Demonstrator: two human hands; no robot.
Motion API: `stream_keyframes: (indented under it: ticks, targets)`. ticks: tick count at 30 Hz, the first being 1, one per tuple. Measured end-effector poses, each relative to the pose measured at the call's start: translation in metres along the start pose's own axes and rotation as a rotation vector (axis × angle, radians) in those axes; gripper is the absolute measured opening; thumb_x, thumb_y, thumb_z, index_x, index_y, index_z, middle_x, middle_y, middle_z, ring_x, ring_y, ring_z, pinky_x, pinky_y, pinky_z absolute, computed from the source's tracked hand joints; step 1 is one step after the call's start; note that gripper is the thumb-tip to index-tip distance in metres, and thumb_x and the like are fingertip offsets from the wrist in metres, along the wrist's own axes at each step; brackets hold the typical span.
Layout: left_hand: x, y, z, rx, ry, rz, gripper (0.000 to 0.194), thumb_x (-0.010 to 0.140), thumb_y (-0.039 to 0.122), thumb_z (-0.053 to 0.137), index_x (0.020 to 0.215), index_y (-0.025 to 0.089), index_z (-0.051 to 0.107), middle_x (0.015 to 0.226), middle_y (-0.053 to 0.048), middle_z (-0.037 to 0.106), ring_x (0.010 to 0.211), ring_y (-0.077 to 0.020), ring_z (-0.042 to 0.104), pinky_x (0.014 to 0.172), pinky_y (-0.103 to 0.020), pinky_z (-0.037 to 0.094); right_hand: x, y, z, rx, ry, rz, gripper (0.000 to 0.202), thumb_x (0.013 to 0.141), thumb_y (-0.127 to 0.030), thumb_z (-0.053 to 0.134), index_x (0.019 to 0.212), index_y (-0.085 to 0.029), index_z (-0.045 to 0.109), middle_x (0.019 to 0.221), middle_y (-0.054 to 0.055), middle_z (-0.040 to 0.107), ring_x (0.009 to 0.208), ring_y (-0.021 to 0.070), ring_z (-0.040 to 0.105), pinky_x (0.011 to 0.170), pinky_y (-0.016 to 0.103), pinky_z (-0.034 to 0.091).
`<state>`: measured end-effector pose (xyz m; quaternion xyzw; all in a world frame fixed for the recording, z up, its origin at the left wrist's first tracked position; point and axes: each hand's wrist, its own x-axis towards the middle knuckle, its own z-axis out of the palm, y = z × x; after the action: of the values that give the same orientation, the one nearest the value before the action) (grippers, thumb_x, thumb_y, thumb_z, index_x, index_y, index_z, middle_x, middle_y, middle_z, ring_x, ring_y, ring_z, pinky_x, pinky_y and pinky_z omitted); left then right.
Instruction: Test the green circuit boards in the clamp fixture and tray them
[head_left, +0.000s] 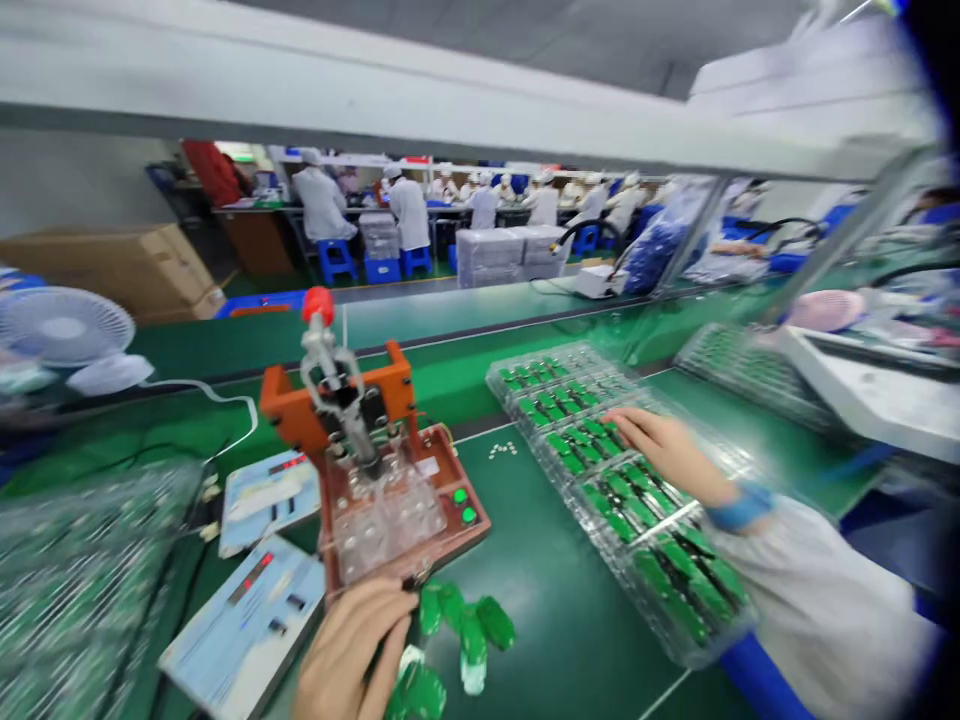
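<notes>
In the head view my right hand (667, 450) reaches over a clear plastic tray (559, 475) on the right. Its fingertips pinch the end of a green circuit board (602, 432) in one of the tray's rows. My left hand (356, 645) is at the front edge of a brown test fixture (461, 540), fingers stretched forward and thumb apart. Nothing shows in its grasp. Just right of it lie several loose green pieces (471, 635), some with whitish ends. The fixture carries an orange frame (285, 405) and a toggle clamp with a red knob (318, 305).
Two blue-white meter boxes (244, 625) with red displays stand left of the fixture. Another filled tray (82, 590) lies far left, below a white fan (64, 325). Tiny pale bits (502, 450) lie mid-table. A white shelf beam (420, 90) crosses overhead. People in white work behind.
</notes>
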<state>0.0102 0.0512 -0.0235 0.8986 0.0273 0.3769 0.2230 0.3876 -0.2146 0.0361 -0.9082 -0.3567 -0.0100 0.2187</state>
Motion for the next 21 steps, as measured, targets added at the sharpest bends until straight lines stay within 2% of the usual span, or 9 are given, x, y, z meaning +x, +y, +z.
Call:
stream_keyframes:
  ticks: [2, 4, 6, 7, 10, 12, 15, 18, 21]
  targets:
    - [0.001, 0.005, -0.007, -0.029, -0.005, -0.059, 0.014, 0.103, 0.02, 0.056, 0.106, 0.021, 0.069, 0.096, -0.002, 0.073, 0.091, -0.0142, 0.07, 0.085, -0.022, 0.055, -0.027, -0.028, 0.004, 0.096, -0.067, -0.114, 0.042, 0.106, -0.048, 0.035, 0.119, -0.028, 0.069, 0.09, 0.005, 0.074, 0.08, 0.0232, 0.07, 0.072, 0.034, 0.056]
    - [0.002, 0.009, -0.013, -0.064, 0.011, -0.134, 0.018, 0.104, 0.02, 0.056, 0.089, 0.02, 0.066, 0.082, 0.0, 0.068, 0.078, -0.0117, 0.067, 0.074, -0.021, 0.053, -0.053, -0.055, 0.013, 0.237, -0.145, -0.306, 0.035, 0.105, -0.043, 0.039, 0.118, -0.032, 0.071, 0.11, 0.006, 0.074, 0.099, 0.0256, 0.071, 0.084, 0.037, 0.057]
    - [-0.002, 0.012, -0.019, -0.078, 0.024, -0.191, 0.026, 0.103, 0.019, 0.056, 0.078, 0.019, 0.061, 0.074, 0.002, 0.064, 0.072, -0.0105, 0.063, 0.069, -0.021, 0.05, -0.078, -0.08, 0.026, 0.335, -0.257, -0.437, 0.032, 0.106, -0.037, 0.041, 0.116, -0.035, 0.072, 0.117, 0.006, 0.072, 0.108, 0.0255, 0.069, 0.091, 0.039, 0.058]
    - [-0.006, 0.013, -0.021, -0.067, 0.033, -0.214, 0.024, 0.103, 0.018, 0.056, 0.08, 0.019, 0.062, 0.073, 0.002, 0.064, 0.072, -0.0105, 0.063, 0.07, -0.021, 0.05, -0.088, -0.09, 0.035, 0.36, -0.323, -0.471, 0.031, 0.106, -0.036, 0.042, 0.115, -0.035, 0.072, 0.118, 0.005, 0.072, 0.11, 0.0251, 0.068, 0.093, 0.039, 0.058]
    - [-0.021, 0.012, -0.031, -0.025, 0.009, -0.259, 0.013, 0.102, 0.014, 0.057, 0.104, 0.021, 0.068, 0.083, 0.002, 0.07, 0.083, -0.0116, 0.067, 0.079, -0.022, 0.052, -0.107, -0.112, 0.062, 0.378, -0.498, -0.485, 0.026, 0.106, -0.04, 0.048, 0.117, -0.035, 0.071, 0.122, 0.004, 0.072, 0.116, 0.0254, 0.066, 0.1, 0.042, 0.058]
    - [-0.034, 0.011, -0.038, -0.023, -0.062, -0.266, 0.016, 0.101, 0.014, 0.059, 0.111, 0.023, 0.067, 0.092, 0.001, 0.072, 0.091, -0.0132, 0.068, 0.084, -0.023, 0.053, -0.111, -0.118, 0.078, 0.386, -0.586, -0.463, 0.026, 0.104, -0.045, 0.054, 0.122, -0.035, 0.07, 0.131, 0.004, 0.069, 0.125, 0.0272, 0.062, 0.106, 0.045, 0.055]
    - [-0.051, 0.008, -0.048, -0.016, -0.233, -0.27, 0.011, 0.1, 0.017, 0.062, 0.106, 0.024, 0.069, 0.105, -0.002, 0.073, 0.101, -0.0175, 0.067, 0.09, -0.03, 0.056, -0.108, -0.119, 0.095, 0.417, -0.655, -0.422, 0.033, 0.098, -0.05, 0.062, 0.127, -0.035, 0.068, 0.142, 0.005, 0.064, 0.136, 0.0301, 0.055, 0.111, 0.049, 0.053]
    - [-0.065, 0.007, -0.055, 0.032, -0.35, -0.297, 0.013, 0.098, 0.025, 0.068, 0.11, 0.024, 0.07, 0.118, -0.005, 0.072, 0.112, -0.0237, 0.064, 0.094, -0.04, 0.058, -0.102, -0.116, 0.103, 0.448, -0.671, -0.425, 0.036, 0.094, -0.048, 0.07, 0.127, -0.036, 0.069, 0.146, 0.004, 0.061, 0.138, 0.0319, 0.054, 0.112, 0.051, 0.052]
    - [-0.074, 0.007, -0.056, 0.064, -0.392, -0.316, 0.021, 0.095, 0.03, 0.071, 0.115, 0.025, 0.07, 0.126, -0.007, 0.07, 0.117, -0.0283, 0.062, 0.095, -0.048, 0.059, -0.097, -0.116, 0.104, 0.435, -0.705, -0.441, 0.036, 0.09, -0.046, 0.073, 0.126, -0.038, 0.07, 0.145, 0.002, 0.062, 0.138, 0.0321, 0.054, 0.11, 0.051, 0.054]
